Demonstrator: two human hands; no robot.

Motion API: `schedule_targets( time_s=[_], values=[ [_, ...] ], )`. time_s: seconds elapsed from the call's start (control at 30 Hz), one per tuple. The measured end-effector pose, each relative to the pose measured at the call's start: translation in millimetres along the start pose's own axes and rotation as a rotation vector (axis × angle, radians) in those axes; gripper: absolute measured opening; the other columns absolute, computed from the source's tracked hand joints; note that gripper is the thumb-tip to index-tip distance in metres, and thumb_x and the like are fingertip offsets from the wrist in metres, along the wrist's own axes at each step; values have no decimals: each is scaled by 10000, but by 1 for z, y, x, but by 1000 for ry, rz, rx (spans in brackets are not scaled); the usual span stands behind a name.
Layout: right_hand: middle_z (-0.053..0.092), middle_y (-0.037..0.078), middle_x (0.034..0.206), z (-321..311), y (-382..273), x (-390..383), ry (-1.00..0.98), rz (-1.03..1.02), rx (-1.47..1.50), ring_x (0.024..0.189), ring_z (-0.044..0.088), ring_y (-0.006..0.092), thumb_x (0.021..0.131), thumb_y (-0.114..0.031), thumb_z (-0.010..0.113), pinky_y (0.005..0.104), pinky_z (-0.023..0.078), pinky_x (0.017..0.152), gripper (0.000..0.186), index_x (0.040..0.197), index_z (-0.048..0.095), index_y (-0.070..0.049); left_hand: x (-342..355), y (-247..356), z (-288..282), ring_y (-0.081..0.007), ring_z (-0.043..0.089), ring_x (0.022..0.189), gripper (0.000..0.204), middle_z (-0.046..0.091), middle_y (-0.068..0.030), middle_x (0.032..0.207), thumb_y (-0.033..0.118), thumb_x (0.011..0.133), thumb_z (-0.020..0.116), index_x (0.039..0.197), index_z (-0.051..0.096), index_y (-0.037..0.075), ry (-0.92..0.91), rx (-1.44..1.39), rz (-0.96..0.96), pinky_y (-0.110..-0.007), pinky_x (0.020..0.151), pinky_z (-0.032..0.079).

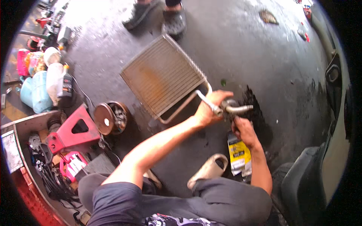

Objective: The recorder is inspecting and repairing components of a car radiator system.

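A square finned heat-exchanger core [162, 77], brown-stained in the middle, lies on the floor ahead with metal pipes [180, 109] at its near right corner. My left hand [208, 110] is closed round the pipe ends, its forefinger reaching right. Against it is a grimy metal fitting [230, 104] with a short bent tube [241, 109] pointing right. My right hand [243, 130] is closed just below this fitting, fingertips at its underside; what they pinch there is hidden. A yellow and black package [239, 155] lies beneath my right wrist.
On the left stand a round tin of small parts [120, 117], a red jack stand [77, 128], a toolbox [19, 130] with cables, and several bottles [41, 92]. Another person's dark shoes [174, 22] are beyond the core. A vehicle door [339, 124] edges the right side.
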State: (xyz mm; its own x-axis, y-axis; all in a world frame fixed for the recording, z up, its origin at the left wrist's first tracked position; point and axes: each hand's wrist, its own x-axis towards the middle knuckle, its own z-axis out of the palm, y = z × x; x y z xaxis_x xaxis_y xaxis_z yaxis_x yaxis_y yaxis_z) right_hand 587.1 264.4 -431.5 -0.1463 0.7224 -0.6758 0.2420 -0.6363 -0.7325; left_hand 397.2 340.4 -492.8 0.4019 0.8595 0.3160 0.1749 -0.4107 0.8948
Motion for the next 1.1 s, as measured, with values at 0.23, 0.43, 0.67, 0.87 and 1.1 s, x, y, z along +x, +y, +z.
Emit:
schedule_targets(
  time_s=[0.23, 0.43, 0.67, 0.87, 1.1],
  values=[
    [475, -59, 651, 3, 6, -5, -12, -14, 43, 527, 384, 40, 989, -488, 463, 218, 292, 462, 463, 745, 544, -102, -6, 3, 5, -329, 624, 951, 362, 655, -141, 998, 61, 716, 698, 1067, 613, 53, 9, 11, -38, -400, 835, 475],
    [469, -61, 655, -6, 8, -2, 13, -41, -38, 549, 396, 44, 989, -480, 456, 226, 312, 483, 432, 767, 547, -121, 13, 8, 8, -257, 605, 834, 563, 591, -180, 1063, 38, 762, 661, 1297, 483, 42, 108, -44, -59, -351, 731, 505],
    [449, -23, 594, -2, -1, 2, -99, -148, -132, 504, 417, 77, 1010, -511, 347, 240, 337, 469, 523, 753, 509, -86, 23, -10, -3, -334, 604, 1035, 543, 568, -160, 1182, 188, 669, 755, 1173, 584, 79, 34, 1, 225, -382, 853, 517],
    [437, -38, 603, -9, 2, 6, -159, -140, -90, 548, 386, 79, 1004, -534, 361, 253, 312, 504, 556, 693, 500, -95, 21, -20, 5, -281, 694, 800, 343, 700, -102, 877, 198, 655, 760, 961, 673, 71, -84, -165, 157, -347, 700, 541],
    [438, -47, 624, 1, 2, 6, -89, -139, -67, 584, 380, 71, 999, -535, 385, 252, 307, 523, 554, 658, 462, -105, 13, -30, 11, -238, 661, 711, 224, 655, -113, 790, 153, 739, 733, 891, 634, 22, -28, -94, 160, -307, 628, 506]
  ],
)
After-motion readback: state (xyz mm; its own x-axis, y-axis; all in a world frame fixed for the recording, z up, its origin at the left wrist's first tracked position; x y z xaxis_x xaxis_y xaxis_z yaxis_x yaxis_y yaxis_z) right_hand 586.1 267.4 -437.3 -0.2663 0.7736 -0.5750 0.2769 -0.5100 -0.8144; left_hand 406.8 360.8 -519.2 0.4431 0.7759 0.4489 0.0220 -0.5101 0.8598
